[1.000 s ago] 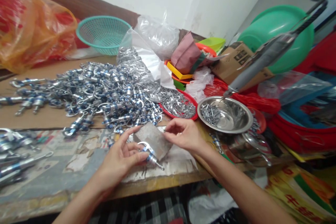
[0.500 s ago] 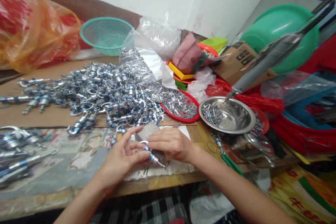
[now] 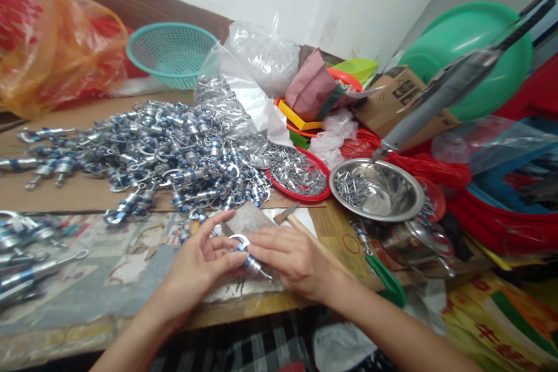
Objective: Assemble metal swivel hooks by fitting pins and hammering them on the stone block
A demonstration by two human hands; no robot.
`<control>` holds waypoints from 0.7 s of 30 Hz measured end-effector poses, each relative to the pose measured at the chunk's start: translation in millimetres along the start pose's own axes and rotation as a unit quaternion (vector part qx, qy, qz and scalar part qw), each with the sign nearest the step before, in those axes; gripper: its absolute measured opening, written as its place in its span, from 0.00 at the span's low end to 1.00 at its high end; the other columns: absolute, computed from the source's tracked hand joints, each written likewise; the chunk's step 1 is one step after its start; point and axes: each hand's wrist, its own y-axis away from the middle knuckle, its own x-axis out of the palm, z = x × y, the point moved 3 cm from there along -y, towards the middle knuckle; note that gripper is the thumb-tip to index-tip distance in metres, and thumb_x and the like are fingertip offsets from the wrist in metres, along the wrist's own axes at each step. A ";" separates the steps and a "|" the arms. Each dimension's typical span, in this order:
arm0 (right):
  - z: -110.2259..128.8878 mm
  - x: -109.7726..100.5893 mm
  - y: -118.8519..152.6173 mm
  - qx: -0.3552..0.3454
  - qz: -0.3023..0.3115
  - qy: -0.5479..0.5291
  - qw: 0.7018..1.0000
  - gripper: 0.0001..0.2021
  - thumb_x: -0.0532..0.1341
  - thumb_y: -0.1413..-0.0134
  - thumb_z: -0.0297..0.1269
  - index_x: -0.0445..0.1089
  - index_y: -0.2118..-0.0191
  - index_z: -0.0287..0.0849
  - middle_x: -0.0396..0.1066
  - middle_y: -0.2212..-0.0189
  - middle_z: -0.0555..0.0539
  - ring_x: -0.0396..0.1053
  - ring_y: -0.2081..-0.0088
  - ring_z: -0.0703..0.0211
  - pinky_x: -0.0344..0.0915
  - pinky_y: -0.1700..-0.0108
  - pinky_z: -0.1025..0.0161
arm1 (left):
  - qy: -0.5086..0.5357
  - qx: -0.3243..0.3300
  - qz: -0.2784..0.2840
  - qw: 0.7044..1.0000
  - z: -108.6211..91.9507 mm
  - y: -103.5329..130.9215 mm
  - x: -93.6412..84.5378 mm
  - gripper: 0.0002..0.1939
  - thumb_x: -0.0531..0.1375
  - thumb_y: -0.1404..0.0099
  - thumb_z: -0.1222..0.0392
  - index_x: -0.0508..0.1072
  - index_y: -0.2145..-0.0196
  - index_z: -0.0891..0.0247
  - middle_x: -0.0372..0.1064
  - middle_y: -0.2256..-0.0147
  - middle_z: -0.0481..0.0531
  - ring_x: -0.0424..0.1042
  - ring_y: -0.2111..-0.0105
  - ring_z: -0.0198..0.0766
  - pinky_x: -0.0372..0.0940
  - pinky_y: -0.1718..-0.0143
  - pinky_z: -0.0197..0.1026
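Note:
A silver-and-blue metal fitting [image 3: 254,267], with a curved hook at its upper end and a thin pin at its lower end, is tilted between my hands. My left hand [image 3: 209,258] pinches it between thumb and fingers. The fingertips of my right hand [image 3: 294,256] close on its other side, near the hook. Just beyond my fingers lies a grey metal block [image 3: 249,218]. A hammer [image 3: 286,213] with a wooden handle rests beside the block, its handle passing partly behind my right hand.
A large heap of similar fittings [image 3: 174,145] covers the cardboard, with more at the left edge. Small metal pieces fill a red plate [image 3: 322,192]; a steel bowl [image 3: 383,203] holds pins. A grey tool [image 3: 418,107] slants above the bowl. Green-handled pliers [image 3: 392,285] lie at the table edge.
My right hand has shifted slightly down and right, showing more of the hammer and the fitting's hook. My left hand still holds the fitting.

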 end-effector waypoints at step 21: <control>30.1 -50.0 20.8 0.264 0.010 0.030 0.964 0.26 0.52 0.41 0.31 0.50 0.38 0.50 0.73 0.65 0.46 0.73 0.67 0.57 0.71 0.63 0.62 | -0.009 0.011 -0.025 1.000 -3.4 2.2 2.8 0.44 0.70 0.59 0.64 0.57 0.45 0.62 0.75 0.75 0.48 0.75 0.76 0.40 0.71 0.72 0.42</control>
